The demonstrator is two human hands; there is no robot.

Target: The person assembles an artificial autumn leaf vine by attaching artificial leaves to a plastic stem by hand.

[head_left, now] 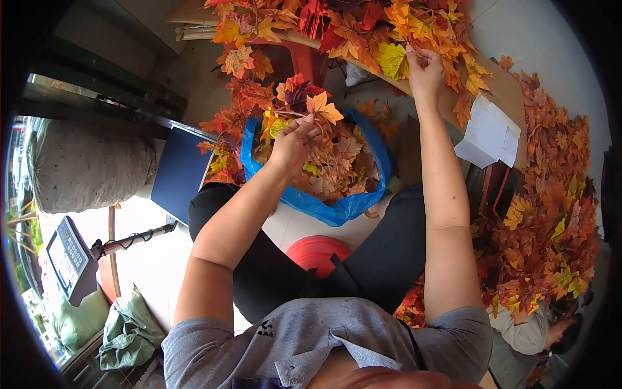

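Head view: sprig of orange artificial leaves (310, 104) pinched in closed left hand (293, 144), above the blue bag (337, 207) of loose leaves between the knees. Right hand (424, 70) closed on a yellow leaf (392, 59) at the table's (505, 91) front edge. Leaf pile (551, 214) right of the table; white paper (489, 133) at its edge.

A brown wooden worktop (502, 84) carries heaped orange, red and yellow artificial maple leaves (363, 26) and a white folded paper sheet (489, 133) at its edge.
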